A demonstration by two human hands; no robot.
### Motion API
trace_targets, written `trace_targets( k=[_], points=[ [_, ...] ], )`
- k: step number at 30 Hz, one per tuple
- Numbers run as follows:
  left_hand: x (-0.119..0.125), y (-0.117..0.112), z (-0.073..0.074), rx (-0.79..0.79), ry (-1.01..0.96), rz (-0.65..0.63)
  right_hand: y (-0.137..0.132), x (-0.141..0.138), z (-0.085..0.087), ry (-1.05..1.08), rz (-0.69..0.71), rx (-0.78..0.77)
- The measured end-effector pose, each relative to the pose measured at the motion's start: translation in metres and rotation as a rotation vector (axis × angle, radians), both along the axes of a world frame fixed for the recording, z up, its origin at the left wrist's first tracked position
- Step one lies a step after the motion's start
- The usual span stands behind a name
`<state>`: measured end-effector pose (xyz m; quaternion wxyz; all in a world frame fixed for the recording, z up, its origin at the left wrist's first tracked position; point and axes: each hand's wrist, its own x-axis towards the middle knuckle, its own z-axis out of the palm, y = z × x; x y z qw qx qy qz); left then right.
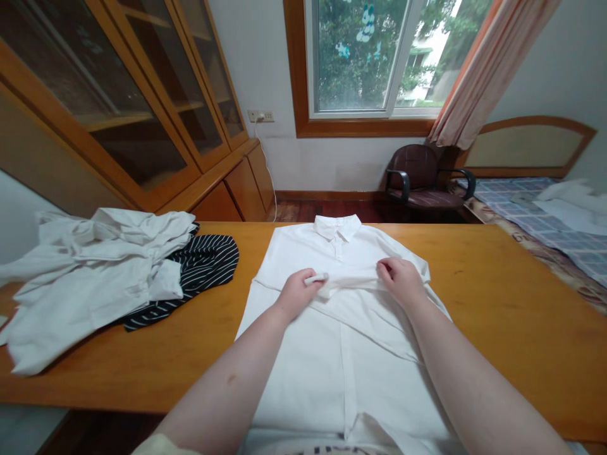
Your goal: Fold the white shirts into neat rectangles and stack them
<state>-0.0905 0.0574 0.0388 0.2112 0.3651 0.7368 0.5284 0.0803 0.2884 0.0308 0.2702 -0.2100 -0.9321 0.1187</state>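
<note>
A white collared shirt (298, 373) lies spread on the wooden table, its collar (337, 226) at the far edge and its button strip running down the middle. One long sleeve (353, 279) is folded across the chest. My left hand (300, 294) is closed on the cuff end of that sleeve, with a bit of white cloth showing between thumb and fingers. Farther along the same sleeve, near the shirt's right side, my right hand (403, 279) pinches the cloth. Part of the sleeve hangs slack below both hands.
Left on the table (497, 316) lies a heap of white garments (104, 272) over a black striped garment (208, 262). Beyond the table are a glass-door cabinet (190, 170), a dark armchair (422, 177) and a bed (535, 196) at the right.
</note>
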Motion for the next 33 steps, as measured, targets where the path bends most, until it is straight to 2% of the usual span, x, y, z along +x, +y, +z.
trace_targets(
  k=[3, 5, 7, 9, 12, 15, 17, 19, 21, 24, 27, 30, 33],
  points=[
    [-0.007, 0.0, -0.003, 0.139, -0.251, 0.163, -0.003, 0.002, 0.003, 0.034, 0.092, 0.01],
    [-0.011, 0.001, -0.004, 0.238, -0.354, 0.247, 0.0, 0.005, 0.006, 0.084, 0.077, 0.032],
    [-0.014, 0.002, -0.004, 0.297, -0.423, 0.323, 0.008, 0.009, 0.007, 0.139, -0.041, 0.057],
    [-0.016, 0.003, -0.004, 0.316, -0.47, 0.379, 0.019, 0.012, 0.005, 0.177, -0.233, 0.029],
    [-0.017, 0.004, -0.006, 0.295, -0.514, 0.409, 0.039, 0.015, -0.002, 0.186, -0.508, -0.174],
    [-0.018, 0.005, -0.011, 0.25, -0.544, 0.394, 0.054, 0.017, -0.008, 0.151, -0.607, -0.521],
    [-0.018, 0.006, -0.015, 0.239, -0.549, 0.374, 0.061, 0.018, -0.012, 0.143, -0.589, -0.711],
    [-0.019, 0.006, -0.018, 0.245, -0.545, 0.358, 0.064, 0.018, -0.015, 0.193, -0.532, -0.809],
    [-0.02, 0.006, -0.02, 0.245, -0.543, 0.35, 0.067, 0.018, -0.019, 0.29, -0.477, -0.855],
    [-0.019, 0.004, -0.019, 0.214, -0.492, 0.331, 0.071, 0.019, -0.021, 0.402, -0.491, -0.862],
    [-0.017, 0.002, -0.014, 0.197, -0.388, 0.243, 0.074, 0.02, -0.02, 0.437, -0.532, -0.842],
    [-0.014, 0.0, -0.008, 0.2, -0.339, 0.151, 0.075, 0.022, -0.016, 0.472, -0.524, -0.907],
    [-0.013, 0.0, -0.005, 0.19, -0.331, 0.144, 0.076, 0.025, -0.016, 0.504, -0.535, -0.959]
  ],
)
